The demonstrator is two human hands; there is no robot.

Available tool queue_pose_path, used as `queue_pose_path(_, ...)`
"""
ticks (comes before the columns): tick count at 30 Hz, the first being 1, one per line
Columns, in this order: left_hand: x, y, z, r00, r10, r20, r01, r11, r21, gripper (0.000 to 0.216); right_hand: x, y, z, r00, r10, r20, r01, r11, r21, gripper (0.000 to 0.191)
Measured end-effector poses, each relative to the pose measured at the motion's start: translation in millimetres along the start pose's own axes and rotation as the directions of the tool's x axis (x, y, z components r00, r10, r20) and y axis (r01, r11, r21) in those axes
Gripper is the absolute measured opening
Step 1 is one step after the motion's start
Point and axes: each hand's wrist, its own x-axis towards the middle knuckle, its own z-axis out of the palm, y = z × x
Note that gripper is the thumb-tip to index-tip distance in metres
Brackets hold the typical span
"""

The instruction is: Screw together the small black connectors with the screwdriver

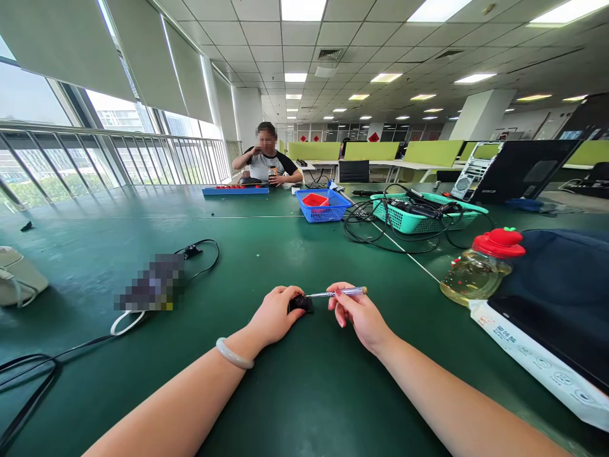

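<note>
The left hand (276, 314) keeps a small black part (301, 304) down on the green surface (304, 393), its grip clenched around it. The right hand (359, 314) grasps a screwdriver (337, 292), with the tip at the part.

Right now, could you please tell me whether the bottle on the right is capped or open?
Capped: the bottle has its red lid on.

On the green tabletop (143, 216) a blue basket (323, 214) stands near a green basket (442, 221) holding black cables (409, 206). At the right, a bottle with a red cap (478, 273) is just beside a white-edged cooker (523, 352). A person (266, 164) sits far behind.
</note>
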Motion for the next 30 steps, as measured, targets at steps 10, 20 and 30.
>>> queue_pose_path(10,0,-3,2,1.0,0.016,-0.005,-0.016,1.0,0.015,0.03,-17,-15,4,0.91,-0.315,0.271,0.402,0.831,-0.384,0.041)
queue_pose_path(20,0,-4,3,1.0,0.011,-0.018,-0.011,1.0,0.021,0.032,-25,-19,14,0.803,-0.328,0.498,0.596,0.467,-0.654,0.025)
queue_pose_path(30,0,-3,2,1.0,0.008,-0.018,-0.008,1.0,0.017,0.033,-29,-22,17,0.778,-0.344,0.525,0.624,0.325,-0.711,0.027)
